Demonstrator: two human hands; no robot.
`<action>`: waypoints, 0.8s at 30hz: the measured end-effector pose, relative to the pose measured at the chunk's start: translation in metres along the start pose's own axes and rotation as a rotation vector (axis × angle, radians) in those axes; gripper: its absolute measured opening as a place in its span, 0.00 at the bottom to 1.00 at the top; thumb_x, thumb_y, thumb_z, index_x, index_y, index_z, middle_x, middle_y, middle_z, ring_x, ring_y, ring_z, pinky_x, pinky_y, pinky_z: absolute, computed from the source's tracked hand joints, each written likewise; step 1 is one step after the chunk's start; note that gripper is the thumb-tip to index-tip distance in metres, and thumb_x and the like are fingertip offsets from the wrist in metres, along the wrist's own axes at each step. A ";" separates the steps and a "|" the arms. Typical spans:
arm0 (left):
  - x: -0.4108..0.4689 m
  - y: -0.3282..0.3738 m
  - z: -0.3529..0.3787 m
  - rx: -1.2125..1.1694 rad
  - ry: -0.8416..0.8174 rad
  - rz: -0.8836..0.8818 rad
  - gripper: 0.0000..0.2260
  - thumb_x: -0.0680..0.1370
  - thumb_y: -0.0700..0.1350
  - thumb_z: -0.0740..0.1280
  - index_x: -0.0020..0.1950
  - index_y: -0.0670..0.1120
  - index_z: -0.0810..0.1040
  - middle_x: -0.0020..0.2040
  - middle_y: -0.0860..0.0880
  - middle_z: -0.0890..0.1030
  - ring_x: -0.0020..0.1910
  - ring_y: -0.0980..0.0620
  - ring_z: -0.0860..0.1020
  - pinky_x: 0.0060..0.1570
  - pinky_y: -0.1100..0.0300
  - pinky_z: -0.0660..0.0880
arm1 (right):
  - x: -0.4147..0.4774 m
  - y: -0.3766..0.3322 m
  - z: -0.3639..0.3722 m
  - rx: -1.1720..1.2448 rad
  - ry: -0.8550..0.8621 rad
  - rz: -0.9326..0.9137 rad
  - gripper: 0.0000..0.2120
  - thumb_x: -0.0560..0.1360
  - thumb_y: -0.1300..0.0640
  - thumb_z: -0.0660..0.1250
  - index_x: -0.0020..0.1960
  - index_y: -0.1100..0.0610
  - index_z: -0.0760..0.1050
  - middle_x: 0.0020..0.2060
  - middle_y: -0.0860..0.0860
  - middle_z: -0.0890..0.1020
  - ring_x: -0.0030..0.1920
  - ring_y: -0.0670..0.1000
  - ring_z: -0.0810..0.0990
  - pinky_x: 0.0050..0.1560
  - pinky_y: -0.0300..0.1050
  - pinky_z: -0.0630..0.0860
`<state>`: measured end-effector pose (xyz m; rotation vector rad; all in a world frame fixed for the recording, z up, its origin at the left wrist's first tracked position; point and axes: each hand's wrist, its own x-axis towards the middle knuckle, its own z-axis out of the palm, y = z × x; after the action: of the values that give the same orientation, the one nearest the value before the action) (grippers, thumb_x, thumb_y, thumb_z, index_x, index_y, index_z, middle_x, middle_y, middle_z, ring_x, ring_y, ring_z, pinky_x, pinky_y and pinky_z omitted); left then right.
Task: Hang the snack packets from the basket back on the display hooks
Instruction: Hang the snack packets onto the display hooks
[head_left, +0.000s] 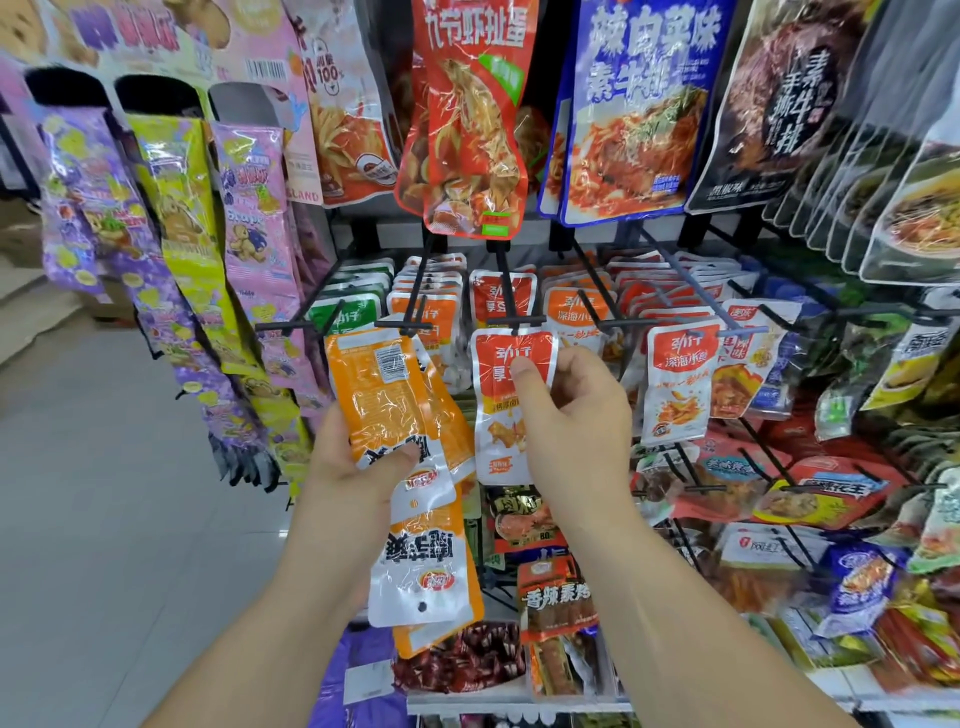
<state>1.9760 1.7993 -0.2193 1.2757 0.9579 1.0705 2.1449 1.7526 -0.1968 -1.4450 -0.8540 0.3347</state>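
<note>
Closest to the lens is the left hand (353, 467), fingers and thumb curled round a stack of orange-and-white foil snack packets (389, 410). They're held upside down, the top one showing its barcode, and I can't read the flipped print for sure. The right hand (576, 415) pinches a red-and-white foil packet (493, 358) between thumb and fingers, its top edge right at the tip of a black wire display hook (503, 280). I'd say this is the hanging step for that one: next it needs sliding back along the prong and letting go, then a packet from the stack flipped so its hang hole faces up. No basket in shot. The red packet reads 劲仔. The orange-and-white one hanging next to it (680, 364) adds 深海小鱼. Up top, a big red bag (467, 130) says 九节虾扯蛋 and a dark bag (779, 104) says 手撕素牛排.
</note>
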 end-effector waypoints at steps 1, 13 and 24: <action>-0.001 0.001 0.000 0.009 0.000 0.006 0.27 0.73 0.48 0.73 0.70 0.64 0.74 0.70 0.55 0.80 0.71 0.47 0.76 0.71 0.35 0.70 | 0.000 -0.001 0.000 -0.005 0.001 -0.002 0.14 0.80 0.51 0.70 0.38 0.51 0.71 0.27 0.41 0.72 0.29 0.43 0.68 0.32 0.36 0.66; -0.001 0.005 -0.002 0.064 0.032 0.009 0.24 0.82 0.38 0.69 0.71 0.61 0.73 0.67 0.57 0.81 0.69 0.51 0.77 0.73 0.39 0.70 | 0.031 0.012 0.008 -0.106 -0.005 0.064 0.21 0.80 0.49 0.71 0.36 0.61 0.71 0.25 0.46 0.73 0.26 0.46 0.68 0.31 0.42 0.67; -0.003 0.014 -0.004 0.063 0.015 0.016 0.23 0.82 0.37 0.68 0.68 0.63 0.74 0.63 0.62 0.82 0.65 0.59 0.79 0.71 0.46 0.72 | 0.085 0.032 0.049 -0.140 0.043 0.203 0.11 0.72 0.70 0.67 0.50 0.59 0.81 0.34 0.54 0.80 0.37 0.58 0.80 0.30 0.43 0.63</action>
<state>1.9706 1.7974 -0.2053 1.3299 1.0010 1.0704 2.1782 1.8502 -0.2062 -1.6690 -0.7086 0.4008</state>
